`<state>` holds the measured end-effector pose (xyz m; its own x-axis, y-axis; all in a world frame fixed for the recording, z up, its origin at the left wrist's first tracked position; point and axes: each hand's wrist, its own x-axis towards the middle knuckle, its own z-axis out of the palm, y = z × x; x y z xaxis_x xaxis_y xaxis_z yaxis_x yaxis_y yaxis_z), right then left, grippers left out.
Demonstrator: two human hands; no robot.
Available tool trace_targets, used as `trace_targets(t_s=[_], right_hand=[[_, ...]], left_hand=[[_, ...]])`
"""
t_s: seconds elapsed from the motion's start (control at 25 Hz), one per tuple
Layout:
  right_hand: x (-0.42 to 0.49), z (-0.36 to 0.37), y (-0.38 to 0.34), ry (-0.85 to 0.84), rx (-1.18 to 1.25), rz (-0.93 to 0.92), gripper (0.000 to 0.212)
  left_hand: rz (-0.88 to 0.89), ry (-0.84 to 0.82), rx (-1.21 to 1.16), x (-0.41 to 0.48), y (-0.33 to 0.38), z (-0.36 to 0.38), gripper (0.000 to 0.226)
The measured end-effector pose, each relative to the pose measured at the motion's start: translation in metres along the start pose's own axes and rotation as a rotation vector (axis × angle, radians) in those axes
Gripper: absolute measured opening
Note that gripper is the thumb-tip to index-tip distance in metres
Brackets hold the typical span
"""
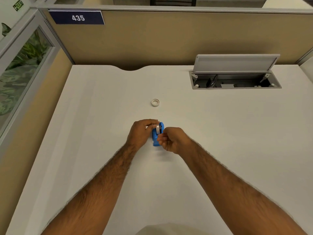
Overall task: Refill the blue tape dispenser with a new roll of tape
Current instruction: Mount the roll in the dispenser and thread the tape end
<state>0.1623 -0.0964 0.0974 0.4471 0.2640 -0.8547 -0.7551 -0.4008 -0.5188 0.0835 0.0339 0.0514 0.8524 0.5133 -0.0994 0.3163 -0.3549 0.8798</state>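
The blue tape dispenser [155, 139] stands on the white desk [101, 116] in the middle of the view. A clear tape roll [158, 129] sits upright in its top. My left hand [142, 132] grips the dispenser and the roll from the left, thumb and fingers on the roll's upper edge. My right hand [171, 140] is on the dispenser's right side, its fingers curled and pinched near the roll; whether they hold a strip of tape cannot be made out. A small white ring, an empty tape core [155, 102], lies flat on the desk farther back.
An open cable hatch [235, 80] with its grey lid up sits at the back right of the desk. A tan partition [169, 39] with a "435" sign closes off the far edge, and a glass panel stands on the left.
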Motion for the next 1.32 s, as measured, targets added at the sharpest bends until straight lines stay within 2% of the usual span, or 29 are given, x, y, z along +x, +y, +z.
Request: trace_targets(t_s=[0.36, 0.92, 1.0, 1.12, 1.16, 1.24, 1.32], right_hand=[[0.003, 0.014, -0.006, -0.020, 0.023, -0.026, 0.026], [-0.004, 0.028, -0.005, 0.095, 0.205, -0.050, 0.012], [-0.005, 0.028, -0.006, 0.101, 0.221, -0.047, 0.014], [-0.004, 0.027, -0.006, 0.114, 0.242, -0.036, 0.014], [-0.003, 0.027, -0.006, 0.116, 0.239, -0.032, 0.015], [-0.002, 0.027, -0.004, 0.118, 0.230, -0.021, 0.017], [-0.002, 0.028, -0.003, 0.119, 0.237, -0.013, 0.017]], left_hand=[[0.015, 0.021, 0.007, 0.002, 0.001, 0.001, 0.020], [0.004, 0.001, -0.005, -0.003, 0.012, -0.002, 0.022], [-0.037, -0.084, -0.002, -0.003, 0.011, -0.009, 0.034], [-0.112, -0.366, 0.031, -0.010, -0.001, -0.020, 0.070], [-0.107, -0.411, 0.075, -0.013, -0.005, -0.020, 0.081], [-0.066, -0.388, 0.144, -0.018, -0.009, -0.014, 0.099], [-0.018, -0.277, 0.179, -0.018, -0.012, -0.004, 0.099]])
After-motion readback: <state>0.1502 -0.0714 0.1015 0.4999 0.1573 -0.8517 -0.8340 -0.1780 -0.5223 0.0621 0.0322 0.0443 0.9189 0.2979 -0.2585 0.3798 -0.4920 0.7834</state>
